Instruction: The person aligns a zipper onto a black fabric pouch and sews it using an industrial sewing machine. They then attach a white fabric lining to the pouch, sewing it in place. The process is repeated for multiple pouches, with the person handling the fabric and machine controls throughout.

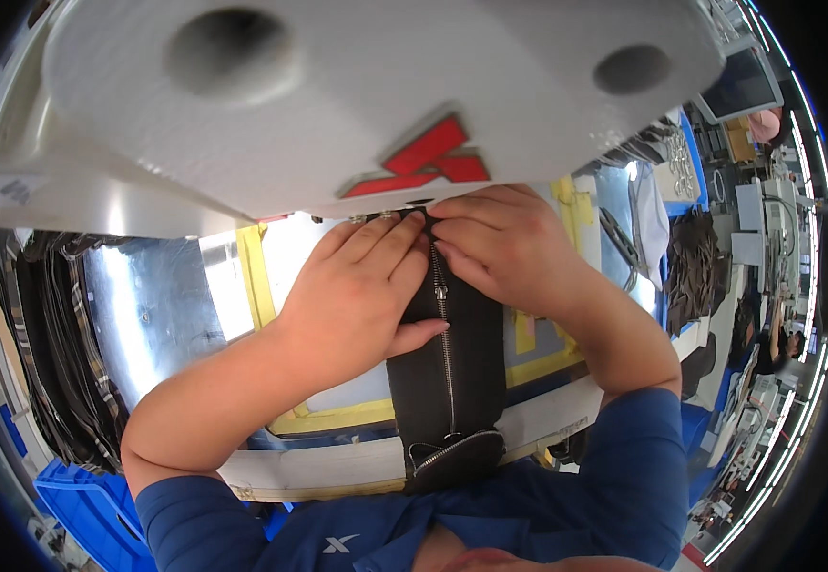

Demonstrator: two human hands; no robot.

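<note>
A: Where do we have the black fabric strip (pixel 476 348)?

B: Under our left hand (pixel 355 281) and beside our right hand (pixel 519 238), running back from the fingertips toward us. Its zipper (pixel 448 372) passes between our hands, and its curved zipped end (pixel 457 456) sits on our side of both, by the edge of the counter (pixel 309 472).

A: And how do our hands stand?

B: The left is spread, palm down, fingers forward on the cloth, thumb out across to the zipper. The right has its fingers and thumb bent in at the far part of the strip; we can't tell whether they pinch it.

A: So we seem to be steadying the strip just short of the white machine head (pixel 528 114), ahead of our fingers.

B: Then we do best pressing lightly and evenly, so that the zipper lies straight and neither side puckers. We should mind the slider (pixel 440 293) too, just right of our left hand: a hard lump that could catch or tilt the cloth.

A: And our fingertips?

B: Well clear of anything moving; the head hides what lies beneath it from us.
</note>
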